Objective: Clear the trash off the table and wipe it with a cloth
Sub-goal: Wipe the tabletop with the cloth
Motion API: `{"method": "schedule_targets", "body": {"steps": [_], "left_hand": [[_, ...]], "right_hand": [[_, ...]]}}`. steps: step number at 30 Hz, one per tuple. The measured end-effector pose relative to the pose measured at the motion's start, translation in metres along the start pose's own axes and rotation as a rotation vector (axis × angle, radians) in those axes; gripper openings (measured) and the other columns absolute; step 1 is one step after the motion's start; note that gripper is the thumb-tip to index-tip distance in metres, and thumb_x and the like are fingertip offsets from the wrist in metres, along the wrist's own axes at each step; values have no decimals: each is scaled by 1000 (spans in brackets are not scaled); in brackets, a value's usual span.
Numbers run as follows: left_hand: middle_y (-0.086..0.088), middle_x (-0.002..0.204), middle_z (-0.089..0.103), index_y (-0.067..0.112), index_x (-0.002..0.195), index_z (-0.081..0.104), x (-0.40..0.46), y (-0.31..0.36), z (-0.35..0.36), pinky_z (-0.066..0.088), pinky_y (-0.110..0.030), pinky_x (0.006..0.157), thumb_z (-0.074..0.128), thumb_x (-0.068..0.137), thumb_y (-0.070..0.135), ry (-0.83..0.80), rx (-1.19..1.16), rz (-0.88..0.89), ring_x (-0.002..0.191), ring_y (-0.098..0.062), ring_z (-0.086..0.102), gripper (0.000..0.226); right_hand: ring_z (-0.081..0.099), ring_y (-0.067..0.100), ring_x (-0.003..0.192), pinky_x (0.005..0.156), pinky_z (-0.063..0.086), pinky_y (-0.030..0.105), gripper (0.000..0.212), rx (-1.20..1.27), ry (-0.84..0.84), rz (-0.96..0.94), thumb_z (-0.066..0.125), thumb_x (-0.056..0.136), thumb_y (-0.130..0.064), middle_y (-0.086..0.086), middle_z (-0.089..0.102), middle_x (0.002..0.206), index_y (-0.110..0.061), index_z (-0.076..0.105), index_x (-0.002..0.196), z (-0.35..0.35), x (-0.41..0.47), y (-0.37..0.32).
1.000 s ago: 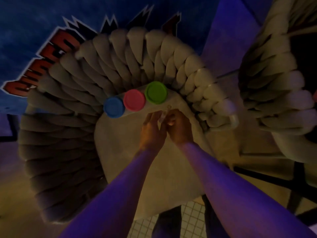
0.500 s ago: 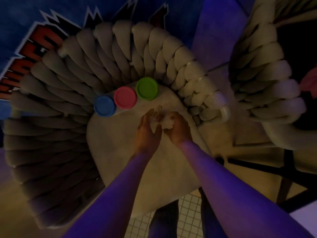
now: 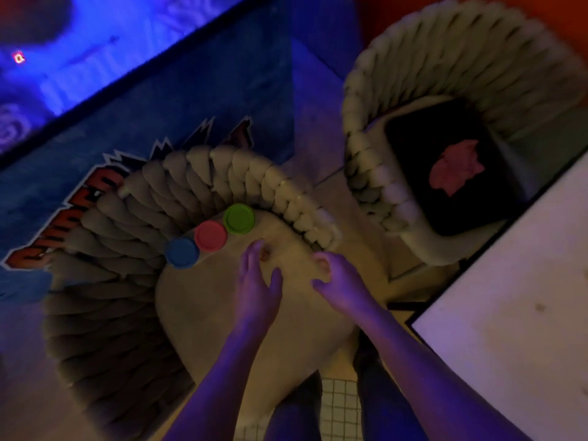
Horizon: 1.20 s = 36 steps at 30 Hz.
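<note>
In the head view, both hands are hovering over the seat of a woven rope chair. The left hand is reaching forward with its fingers lying loosely together and holding nothing. The right hand is curling its fingers inward; whether they are pinching anything cannot be told. 3 round lids, blue, red and green, are sitting in a row at the seat's back. The white table is lying to the right. A second chair is carrying a dark tray with a pink crumpled wad.
</note>
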<state>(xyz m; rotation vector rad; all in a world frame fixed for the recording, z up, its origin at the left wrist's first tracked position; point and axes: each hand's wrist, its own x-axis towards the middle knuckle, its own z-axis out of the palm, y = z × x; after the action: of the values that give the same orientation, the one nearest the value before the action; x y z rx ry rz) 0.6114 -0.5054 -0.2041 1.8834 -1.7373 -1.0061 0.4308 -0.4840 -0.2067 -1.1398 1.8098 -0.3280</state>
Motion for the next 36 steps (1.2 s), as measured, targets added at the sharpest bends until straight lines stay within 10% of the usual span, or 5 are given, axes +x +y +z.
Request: {"method": "schedule_targets", "body": {"steps": [15,36], "left_hand": [[0,143,49,19,143,52,-4,233,74,39,-21,95,68,92,19,-250,122,451,124,-18,54,53],[-14,148,43,20,152,36,150,364,300,43,-43,106,50,102,21,-548,352,449,130,-34,50,52]], "right_hand": [[64,18,108,88,48,27,41,250,435,-34,66,93,-20,1,60,128,-19,57,133,-239,-77,34],[60,31,114,91,54,46,33,2,407,112,52,95,-22,12,56,128,-16,61,126,-390,88,138]]}}
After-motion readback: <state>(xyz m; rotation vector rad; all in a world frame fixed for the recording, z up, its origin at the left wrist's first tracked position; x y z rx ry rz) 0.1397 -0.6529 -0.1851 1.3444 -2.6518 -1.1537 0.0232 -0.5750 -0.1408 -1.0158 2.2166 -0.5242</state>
